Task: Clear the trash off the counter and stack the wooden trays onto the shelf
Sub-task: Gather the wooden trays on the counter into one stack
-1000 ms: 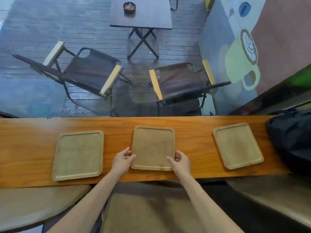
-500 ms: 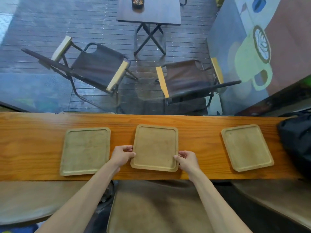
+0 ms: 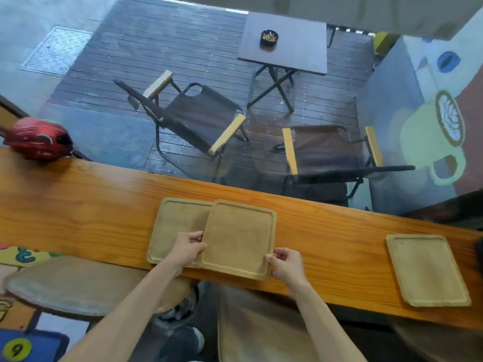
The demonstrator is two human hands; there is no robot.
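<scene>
Your left hand (image 3: 188, 247) and right hand (image 3: 287, 263) grip the middle tray (image 3: 239, 239), now shifted left to overlap the left tray (image 3: 174, 226); the right tray (image 3: 426, 269) stays put.

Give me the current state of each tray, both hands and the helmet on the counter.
Middle tray: held at both near corners, overlapping the left tray's right side.
Left tray: flat on the counter, partly covered.
Right tray: flat on the counter, apart, untouched.
Left hand: gripping the middle tray's left edge.
Right hand: gripping its right near corner.
Red helmet: resting at the counter's far left.
</scene>
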